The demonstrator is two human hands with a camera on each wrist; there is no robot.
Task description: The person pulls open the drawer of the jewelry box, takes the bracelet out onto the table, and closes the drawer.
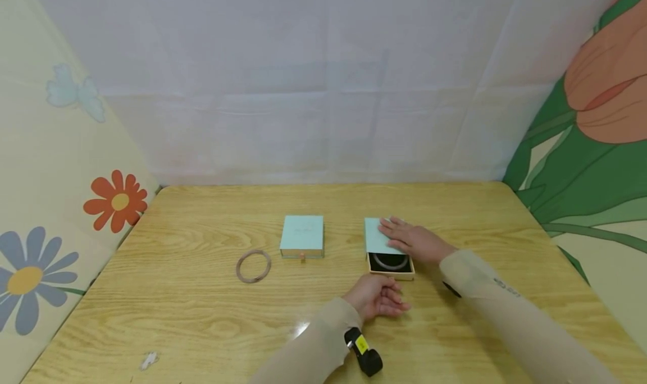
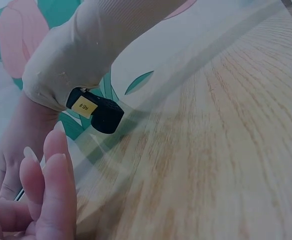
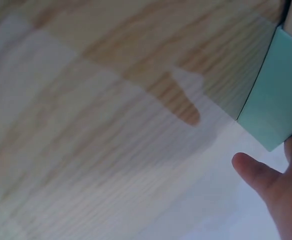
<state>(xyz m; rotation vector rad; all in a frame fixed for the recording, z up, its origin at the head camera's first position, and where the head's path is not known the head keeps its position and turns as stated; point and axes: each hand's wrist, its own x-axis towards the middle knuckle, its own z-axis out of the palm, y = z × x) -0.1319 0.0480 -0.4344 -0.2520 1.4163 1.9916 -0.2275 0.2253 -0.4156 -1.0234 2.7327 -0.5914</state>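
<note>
A pale blue drawer box [image 1: 374,237] sits on the table with its drawer [image 1: 391,275] partly out at the front. Inside the dark drawer lining lies a bangle [image 1: 390,266], its far part hidden under the box top. My right hand [image 1: 417,242] rests on the top with straight fingers. In the right wrist view its thumb [image 3: 256,172] spreads beside the box's side [image 3: 278,92]. Just before the drawer front is my left hand [image 1: 378,297], its fingers loosely bent. The left wrist view shows these fingers [image 2: 56,190] with nothing visible between them.
A second pale blue box [image 1: 302,233], drawer in and small tab in front, stands left of the first. Further left a loose bangle [image 1: 238,269] lies flat. A small white scrap [image 1: 149,361] is near the table's front left. A white curtain [image 1: 323,92] hangs behind.
</note>
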